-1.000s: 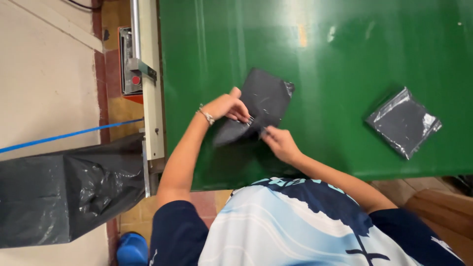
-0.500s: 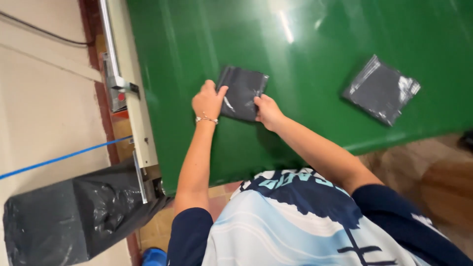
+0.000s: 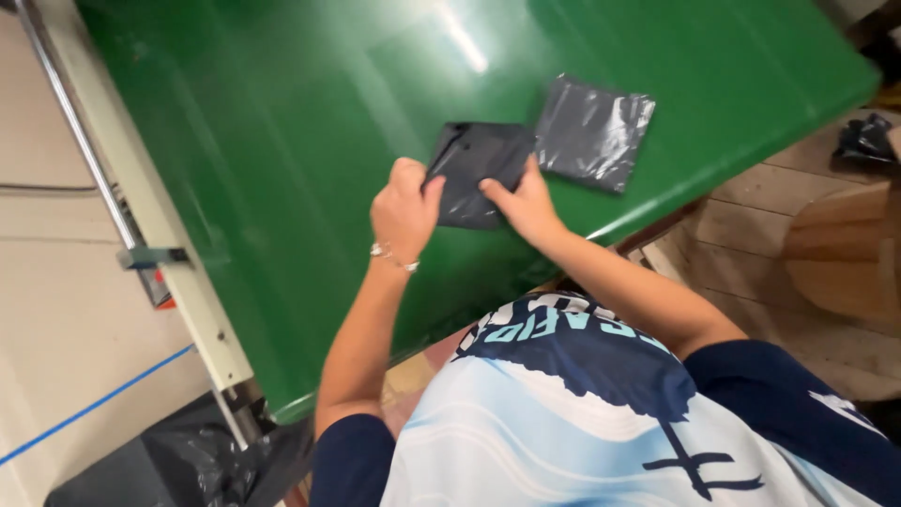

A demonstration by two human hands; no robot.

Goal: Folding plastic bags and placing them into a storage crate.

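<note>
A folded dark grey plastic bag (image 3: pixel 479 169) lies flat on the green table (image 3: pixel 282 169). My left hand (image 3: pixel 405 208), with a bracelet at the wrist, grips the bag's left edge. My right hand (image 3: pixel 524 205) presses on its lower right corner with the fingers spread. A second folded dark bag (image 3: pixel 593 131) lies just to the right, its edge touching or nearly touching the first.
A pale metal rail (image 3: pixel 141 225) runs along the table's left side. A black bin bag (image 3: pixel 178 460) sits on the floor at lower left. A round wooden stool (image 3: pixel 845 253) stands on wooden boards at the right, with a dark object (image 3: pixel 868 141) beyond it.
The bag in my hands has been carried rightwards and now lies next to the second folded bag. The view has swung, so the table sits more diagonally.
</note>
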